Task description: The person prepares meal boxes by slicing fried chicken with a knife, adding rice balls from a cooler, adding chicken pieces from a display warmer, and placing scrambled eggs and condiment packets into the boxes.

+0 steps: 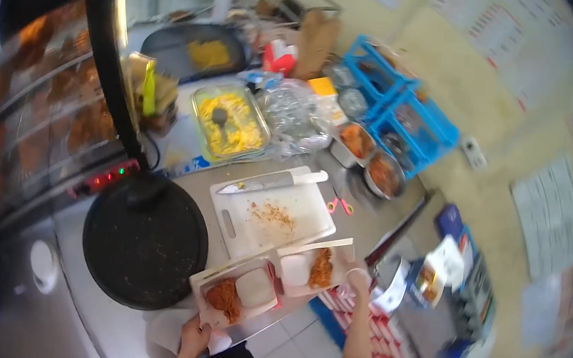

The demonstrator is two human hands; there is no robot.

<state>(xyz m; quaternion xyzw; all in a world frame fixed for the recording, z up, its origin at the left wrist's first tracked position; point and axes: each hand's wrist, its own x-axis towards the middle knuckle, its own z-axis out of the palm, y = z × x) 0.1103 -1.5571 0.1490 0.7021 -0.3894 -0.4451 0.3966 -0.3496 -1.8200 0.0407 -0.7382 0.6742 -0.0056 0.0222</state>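
Two open takeaway boxes stand side by side at the counter's front edge. The left takeaway box (242, 322) holds a piece of fried chicken (223, 299) beside a pale rounded item (255, 288). In the right takeaway box (345, 256) lie a strip of fried chicken (322, 268) and a similar pale item (295, 270); I cannot tell what these pale items are. My left hand (192, 338) grips the near left corner of the left box. Around the right end of the right box, my right hand (358, 281) is closed, its fingertips partly hidden.
Behind the boxes is a white cutting board (230, 209) with crumbs and a knife (273, 183); scissors (341, 202) lie to its right. A round black tray (144, 240) sits left. Farther back are a yellow food tray (231, 121), blue baskets (409, 126) and a lit display cabinet (43, 103).
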